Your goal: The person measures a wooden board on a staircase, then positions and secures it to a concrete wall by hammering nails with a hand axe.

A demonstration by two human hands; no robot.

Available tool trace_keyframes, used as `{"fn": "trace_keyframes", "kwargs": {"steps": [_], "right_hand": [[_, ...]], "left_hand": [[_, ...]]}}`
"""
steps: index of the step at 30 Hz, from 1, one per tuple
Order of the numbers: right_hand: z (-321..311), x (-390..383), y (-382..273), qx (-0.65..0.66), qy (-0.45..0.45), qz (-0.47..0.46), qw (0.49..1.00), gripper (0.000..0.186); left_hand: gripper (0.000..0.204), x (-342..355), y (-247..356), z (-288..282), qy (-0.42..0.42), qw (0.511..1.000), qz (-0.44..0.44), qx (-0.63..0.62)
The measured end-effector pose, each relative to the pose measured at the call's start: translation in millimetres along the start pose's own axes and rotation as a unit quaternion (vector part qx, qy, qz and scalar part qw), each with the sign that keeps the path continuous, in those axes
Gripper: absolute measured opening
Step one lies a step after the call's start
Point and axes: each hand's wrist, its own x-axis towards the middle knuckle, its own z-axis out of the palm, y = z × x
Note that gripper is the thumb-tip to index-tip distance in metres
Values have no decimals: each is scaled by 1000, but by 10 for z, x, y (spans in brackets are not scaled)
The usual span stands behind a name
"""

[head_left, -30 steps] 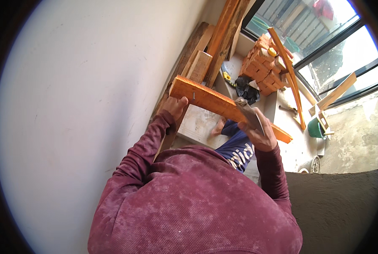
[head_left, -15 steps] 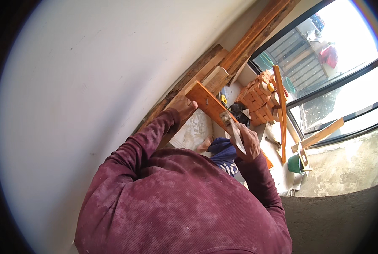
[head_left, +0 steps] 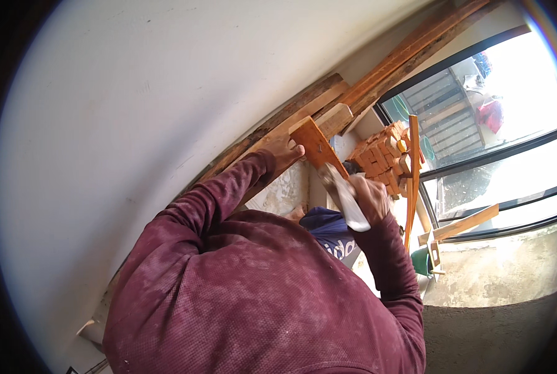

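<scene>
My left hand [head_left: 283, 149] grips the near end of the orange plank [head_left: 316, 146], fingers wrapped over its edge, pressing it up toward the pale wall [head_left: 135, 124]. The plank runs away from that hand down and to the right, its long axis slanting toward my right hand [head_left: 366, 196], so it spans the gap between my two hands. My right hand is closed around a pale tool handle [head_left: 347, 202] (I can't make out the head, it sits against the plank and is lost behind my knuckles). The handle sticks out below my fist, pointing back toward my chest.

The left hand is the one at the plank's upper end; the right sits lower along its length, just beside the wood. Above the plank, longer boards [head_left: 328, 106] lean along the wall, roughly parallel to each other and crossing the plank at an angle. Beyond my right hand there is a stack of orange blocks [head_left: 381, 156] by the window [head_left: 490, 112], and an upright orange slat [head_left: 412, 174] stands just right of my wrist. My dusty maroon sleeves fill the lower view.
</scene>
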Motion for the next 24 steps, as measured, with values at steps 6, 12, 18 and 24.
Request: {"fn": "trace_keyframes", "kwargs": {"steps": [6,12,18,24], "right_hand": [[-46,121,124,-55,-31,38,997,25],[-165,2,8,-16,87,-106,990,27],[-48,86,297,-157,-63,104,980,23],[-260,-100,67,-100,148,-81,981,18]], "left_hand": [[88,-57,80,-5,-8,999,-36,18],[93,-15,-35,56,4,999,-33,0],[96,-143,477,-147,-23,995,-97,-16],[96,-225,494,-161,-11,996,-86,-24]]}}
